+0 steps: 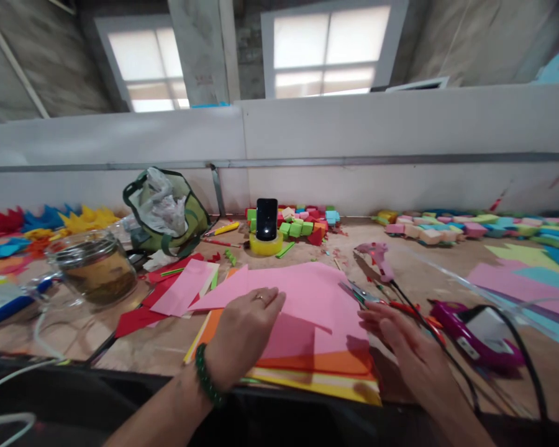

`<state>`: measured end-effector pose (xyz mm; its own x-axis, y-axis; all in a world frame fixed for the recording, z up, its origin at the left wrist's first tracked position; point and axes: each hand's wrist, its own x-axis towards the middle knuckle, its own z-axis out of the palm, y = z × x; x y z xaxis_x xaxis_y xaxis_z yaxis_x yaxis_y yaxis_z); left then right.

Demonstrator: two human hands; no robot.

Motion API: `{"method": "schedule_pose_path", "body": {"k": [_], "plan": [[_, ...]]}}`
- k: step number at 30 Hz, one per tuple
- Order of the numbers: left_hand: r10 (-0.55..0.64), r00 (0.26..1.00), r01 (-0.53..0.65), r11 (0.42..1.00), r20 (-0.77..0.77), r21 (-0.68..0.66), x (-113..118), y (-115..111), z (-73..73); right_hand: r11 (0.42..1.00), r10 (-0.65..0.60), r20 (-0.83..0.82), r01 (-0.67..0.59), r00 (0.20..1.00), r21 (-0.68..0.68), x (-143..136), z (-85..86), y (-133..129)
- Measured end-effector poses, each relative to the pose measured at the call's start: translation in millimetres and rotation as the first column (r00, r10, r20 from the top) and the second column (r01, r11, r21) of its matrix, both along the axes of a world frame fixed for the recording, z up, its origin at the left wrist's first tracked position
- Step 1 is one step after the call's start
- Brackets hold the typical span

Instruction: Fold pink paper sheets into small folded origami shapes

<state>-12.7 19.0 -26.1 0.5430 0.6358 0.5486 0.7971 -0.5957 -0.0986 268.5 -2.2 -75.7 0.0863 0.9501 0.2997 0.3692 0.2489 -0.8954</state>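
My left hand (245, 329), with a ring and a green bead bracelet, is over a pink paper piece (218, 290), its fingers close together on it and its thumb hidden. The piece lies across a larger pink sheet (340, 323) and casts a shadow there. Beneath are orange sheets (326, 365) and yellow sheets (349, 389). To the right of the stack, my right hand (407, 347) has its fingers loosely stretched out beside metal-bladed scissors (358, 293); no firm grip shows.
A pink glue gun (375, 257) with a black cord lies behind my right hand, a purple device (477, 338) right of it. A phone (266, 218) stands on a yellow tape roll (265, 245) before paper cubes (300, 225). Leftward are a glass jar (95, 270) and green bag (186, 211).
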Motion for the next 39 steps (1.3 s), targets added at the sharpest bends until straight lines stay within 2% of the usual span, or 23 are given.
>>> {"method": "schedule_pose_path", "body": {"k": [2,4,6,8,11,14,18,20,22,24,26,31,35,37,39], "plan": [[-0.110,0.992,0.099,0.980,0.058,0.173,-4.1,-17.6,-5.3,0.981,0.079,-0.283,-0.125,0.956,-0.151,-10.8,3.2,-0.9],[-0.189,0.979,0.165,0.955,0.080,0.245,-7.6,-33.0,-14.0,0.944,0.146,-0.485,-0.268,0.863,-0.192,-25.6,7.2,0.4],[-0.245,0.966,0.218,0.946,0.087,0.241,-10.4,-43.9,-22.7,0.935,0.138,-0.586,-0.301,0.799,-0.190,-40.7,12.1,3.7],[-0.257,0.960,0.227,0.947,0.112,0.225,-11.8,-49.9,-28.7,0.962,0.106,-0.630,-0.240,0.769,-0.131,-53.1,17.8,7.2],[-0.130,0.981,0.114,0.987,0.144,0.116,-9.4,-54.3,-30.2,0.986,0.103,-0.654,-0.162,0.750,-0.030,-66.6,27.3,8.6],[0.002,0.991,0.006,0.998,0.137,-0.059,-3.5,-58.3,-26.9,0.986,0.134,-0.625,-0.169,0.769,0.003,-78.0,35.1,5.0],[0.007,0.968,0.045,0.978,0.249,-0.202,0.2,-60.6,-23.4,0.985,0.159,-0.502,-0.174,0.850,0.017,-90.3,40.3,-2.4],[0.021,0.923,0.110,0.942,0.383,-0.317,-1.1,-59.1,-20.9,0.976,0.196,-0.432,-0.217,0.880,0.001,-94.0,41.9,-6.6],[0.079,0.860,0.196,0.861,0.504,-0.470,-3.0,-56.7,-17.2,0.956,0.255,-0.391,-0.291,0.885,-0.037,-96.4,43.9,-10.2],[0.137,0.812,0.276,0.766,0.567,-0.581,-4.0,-55.1,-13.1,0.935,0.305,-0.372,-0.349,0.877,-0.056,-98.3,46.0,-11.9],[0.151,0.795,0.329,0.705,0.587,-0.628,-3.9,-55.3,-10.4,0.927,0.334,-0.358,-0.372,0.872,-0.039,-99.6,47.5,-10.9],[0.162,0.792,0.370,0.638,0.588,-0.675,-6.7,-60.1,-13.0,0.961,0.261,-0.354,-0.275,0.898,0.012,-94.9,47.1,-1.6],[0.234,0.760,0.383,0.592,0.606,-0.709,-14.2,-60.1,-16.5,0.993,0.092,-0.495,-0.046,0.864,0.105,-81.8,45.1,5.9],[0.293,0.678,0.434,0.580,0.674,-0.689,-16.0,-58.0,-16.4,0.992,0.087,-0.533,-0.023,0.842,0.124,-78.3,44.2,4.8],[0.379,0.542,0.514,0.556,0.750,-0.653,-15.2,-54.9,-16.6,0.982,0.188,-0.476,-0.158,0.859,0.104,-79.6,43.4,-2.3]]}}
